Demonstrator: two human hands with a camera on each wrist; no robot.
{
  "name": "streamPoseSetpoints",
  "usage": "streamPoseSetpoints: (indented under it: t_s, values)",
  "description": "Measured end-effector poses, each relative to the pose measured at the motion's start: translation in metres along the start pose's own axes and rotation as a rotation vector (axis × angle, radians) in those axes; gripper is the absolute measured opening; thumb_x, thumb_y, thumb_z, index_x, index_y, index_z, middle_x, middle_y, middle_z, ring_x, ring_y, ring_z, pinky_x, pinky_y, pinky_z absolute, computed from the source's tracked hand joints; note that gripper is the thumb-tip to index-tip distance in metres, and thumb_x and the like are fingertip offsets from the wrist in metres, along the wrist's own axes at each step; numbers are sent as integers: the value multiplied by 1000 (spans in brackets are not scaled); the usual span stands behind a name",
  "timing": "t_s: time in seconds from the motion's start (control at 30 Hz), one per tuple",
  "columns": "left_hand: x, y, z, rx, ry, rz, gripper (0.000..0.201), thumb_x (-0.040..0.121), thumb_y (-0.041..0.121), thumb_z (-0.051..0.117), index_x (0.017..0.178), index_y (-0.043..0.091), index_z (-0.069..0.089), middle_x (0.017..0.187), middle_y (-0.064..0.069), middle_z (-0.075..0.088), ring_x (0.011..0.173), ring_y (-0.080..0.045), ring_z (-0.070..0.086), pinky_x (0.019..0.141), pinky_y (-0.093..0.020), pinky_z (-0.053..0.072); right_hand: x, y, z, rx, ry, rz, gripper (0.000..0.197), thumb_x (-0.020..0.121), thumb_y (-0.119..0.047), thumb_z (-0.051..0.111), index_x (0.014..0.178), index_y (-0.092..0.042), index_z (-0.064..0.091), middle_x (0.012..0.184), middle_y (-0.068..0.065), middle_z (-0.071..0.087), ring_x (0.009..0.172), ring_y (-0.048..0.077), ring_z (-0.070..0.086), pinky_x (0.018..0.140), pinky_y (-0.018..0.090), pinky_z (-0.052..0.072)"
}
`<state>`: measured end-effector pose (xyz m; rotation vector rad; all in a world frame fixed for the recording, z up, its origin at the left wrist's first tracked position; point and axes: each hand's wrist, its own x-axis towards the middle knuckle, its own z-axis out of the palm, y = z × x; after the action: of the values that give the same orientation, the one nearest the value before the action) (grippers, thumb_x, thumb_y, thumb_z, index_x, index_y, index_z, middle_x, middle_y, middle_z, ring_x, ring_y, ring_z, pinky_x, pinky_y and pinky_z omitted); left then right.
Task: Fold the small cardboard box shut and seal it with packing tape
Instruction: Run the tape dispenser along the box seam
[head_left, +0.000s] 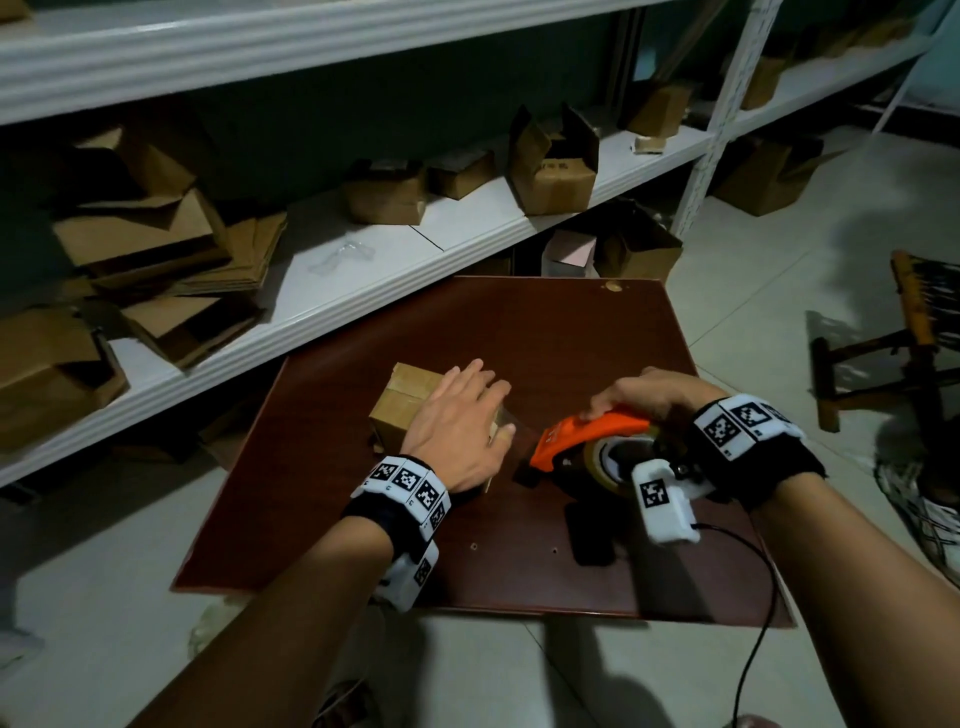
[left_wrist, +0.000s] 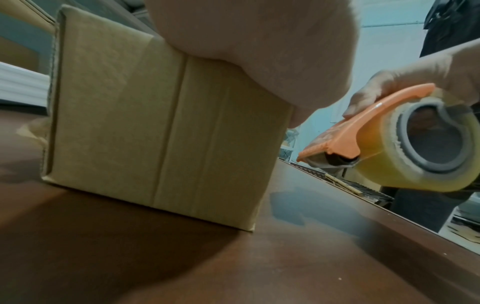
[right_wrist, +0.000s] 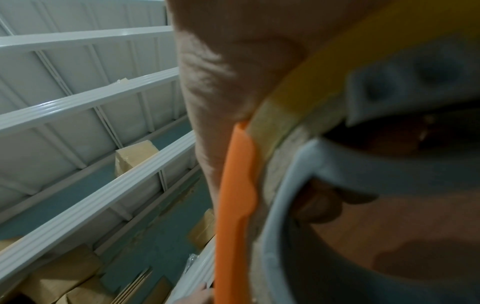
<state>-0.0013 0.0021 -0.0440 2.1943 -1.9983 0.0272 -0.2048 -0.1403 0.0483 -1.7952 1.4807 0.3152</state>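
A small closed cardboard box (head_left: 402, 402) sits on the dark red-brown table (head_left: 571, 332); its side face fills the left wrist view (left_wrist: 155, 123). My left hand (head_left: 460, 421) lies flat on the box top, fingers straight and spread. My right hand (head_left: 649, 395) grips an orange tape dispenser (head_left: 587, 434) with a clear tape roll (left_wrist: 405, 152), just right of the box and low over the table. A stretch of clear tape seems to run from the dispenser's mouth to the box's right edge. In the right wrist view my fingers wrap the dispenser (right_wrist: 233, 205) through its core.
White shelves (head_left: 363, 280) behind the table hold several open and flattened cardboard boxes (head_left: 556, 166). A black cable (head_left: 753, 597) trails from my right wrist off the table's near edge. A wooden stool (head_left: 909, 338) and a shoe (head_left: 930, 514) are on the floor at right.
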Motion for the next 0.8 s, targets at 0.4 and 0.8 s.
streamPoseSetpoints:
  t_s: [0.4,0.8]
  values:
    - [1,2,1,6,-22,2,66,102,53,41,159,20,39,167,-3,38,162,-19,14,133,-40,5,3,-7,1,-40,20,-5,43,75,-49,83,90,-13,64,98,11,66,86,28,63,81,35,47]
    - [-2,1,-3,9,-90,-25,115,81,96,4,161,20,36,168,-3,35,163,-19,10,133,-43,5,13,19,0,-121,347,-14,41,87,-46,71,87,-7,60,102,17,64,90,35,60,76,35,45]
